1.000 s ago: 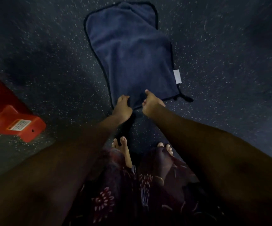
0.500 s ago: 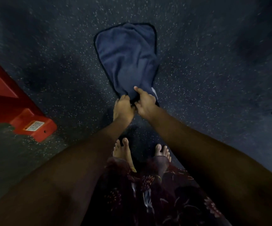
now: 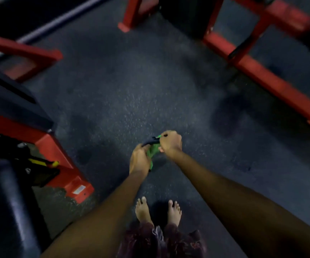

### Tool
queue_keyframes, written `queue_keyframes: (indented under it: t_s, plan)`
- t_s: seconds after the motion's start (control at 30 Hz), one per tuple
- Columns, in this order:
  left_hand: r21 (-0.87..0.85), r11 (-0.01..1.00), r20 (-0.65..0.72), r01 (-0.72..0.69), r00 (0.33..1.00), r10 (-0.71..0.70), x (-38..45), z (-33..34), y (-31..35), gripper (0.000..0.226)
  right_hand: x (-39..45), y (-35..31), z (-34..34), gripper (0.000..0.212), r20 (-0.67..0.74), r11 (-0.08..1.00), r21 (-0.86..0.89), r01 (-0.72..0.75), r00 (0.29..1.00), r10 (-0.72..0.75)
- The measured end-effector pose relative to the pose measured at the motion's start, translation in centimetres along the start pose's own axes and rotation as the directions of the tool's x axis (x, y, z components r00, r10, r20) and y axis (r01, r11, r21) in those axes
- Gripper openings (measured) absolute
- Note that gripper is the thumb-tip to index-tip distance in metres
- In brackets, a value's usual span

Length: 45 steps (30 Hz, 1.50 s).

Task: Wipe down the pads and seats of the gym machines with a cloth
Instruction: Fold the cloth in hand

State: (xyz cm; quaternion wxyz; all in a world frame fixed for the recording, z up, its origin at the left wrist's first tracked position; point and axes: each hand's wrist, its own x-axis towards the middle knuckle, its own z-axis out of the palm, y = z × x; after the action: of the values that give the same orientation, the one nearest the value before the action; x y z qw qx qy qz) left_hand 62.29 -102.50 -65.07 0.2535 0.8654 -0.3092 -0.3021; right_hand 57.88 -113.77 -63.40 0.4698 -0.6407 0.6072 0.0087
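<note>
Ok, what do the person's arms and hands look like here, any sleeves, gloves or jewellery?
Both forearms are bare up to the frame edge: no sleeves in view. The left hand and right hand wear no gloves, and no watch or bracelet shows at either wrist. The picture is dim and blurred, so rings cannot be ruled out. Lower down, a dark patterned garment shows above bare feet.

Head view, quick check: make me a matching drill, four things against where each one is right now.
Things:
1. cloth
2. bare feet
3. yellow-tipped lever
4. dark pad

Places:
A. bottom centre, on the floor
B. bunched between both hands
C. left edge, atop the red frame
D. lower left, inside the red machine

Pairs: 1-B, 2-A, 3-D, 4-C
</note>
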Motion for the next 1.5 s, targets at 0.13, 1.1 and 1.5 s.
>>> queue_keyframes:
  t_s: [0.13,1.1,1.5]
  plan:
    - [-0.002,1.000,-0.061,0.026,0.998,-0.026,-5.1,-4.8,6.0,0.042,-7.1,-3.3,-6.4,0.018,0.022,0.991,-0.093,0.097,0.995,-0.096]
    - [-0.079,0.939,0.198,-0.335,0.918,0.344,-34.2,-21.1,13.0,0.053,-41.8,-4.2,-16.7,0.035,-0.017,0.972,-0.028,0.235,0.972,-0.235]
    - [0.043,0.876,0.100,-0.480,0.875,0.474,-38.9,-20.5,17.7,0.085,-44.9,-3.0,-21.7,0.023,-0.026,0.962,0.153,0.228,0.974,-0.227]
